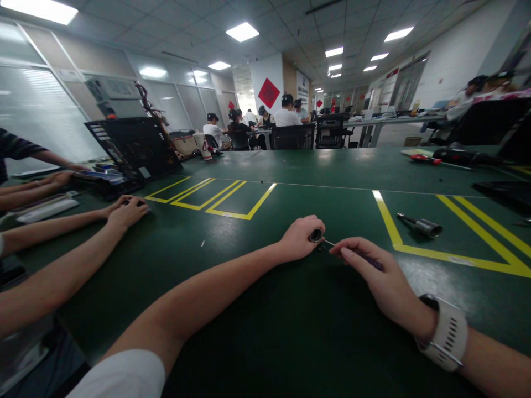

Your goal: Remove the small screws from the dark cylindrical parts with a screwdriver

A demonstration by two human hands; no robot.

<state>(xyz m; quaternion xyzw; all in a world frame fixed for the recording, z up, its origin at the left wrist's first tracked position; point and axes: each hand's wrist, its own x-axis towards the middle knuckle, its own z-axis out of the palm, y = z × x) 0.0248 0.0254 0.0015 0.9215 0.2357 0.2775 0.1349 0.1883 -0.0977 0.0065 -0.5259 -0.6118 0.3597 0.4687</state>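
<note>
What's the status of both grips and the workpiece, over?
Left grip: shut on round metal part. Right grip: holding thin tool, tip near part. Small pieces lie close by.

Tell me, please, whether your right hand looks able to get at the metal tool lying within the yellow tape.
Probably yes: the metal tool lies near the right hand, with only flat yellow tape between, though that hand may need to release its slim tool.

Round metal part [316, 235] in hand [302, 237]
</note>
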